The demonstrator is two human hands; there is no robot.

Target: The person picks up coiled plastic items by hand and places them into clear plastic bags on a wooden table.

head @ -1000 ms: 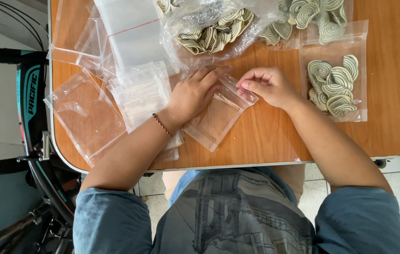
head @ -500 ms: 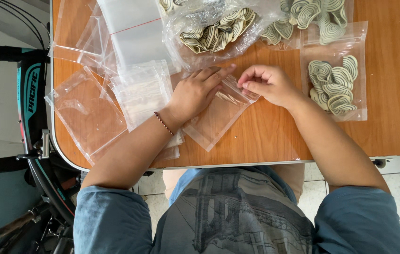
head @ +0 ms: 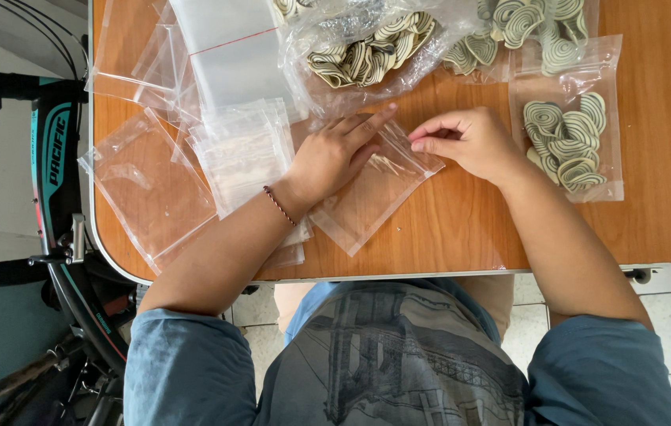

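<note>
The left hand (head: 334, 155) lies flat and spread on a small clear bag (head: 375, 189) at the worktop (head: 462, 229) centre, the right hand (head: 465, 142) pinches its mouth at 2 o'clock, so sealing seems in hand, needing steady fingertip pressure along the strip.

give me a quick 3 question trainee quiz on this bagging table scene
1. True or false: the left hand lies flat on a clear zip bag.
2. Where is the filled bag of striped coils?
A. left of the left hand
B. just beyond the right hand
C. on the floor
3. Fill in: the stack of empty bags sits on a ____ table.

Key
1. True
2. B
3. wooden
</note>
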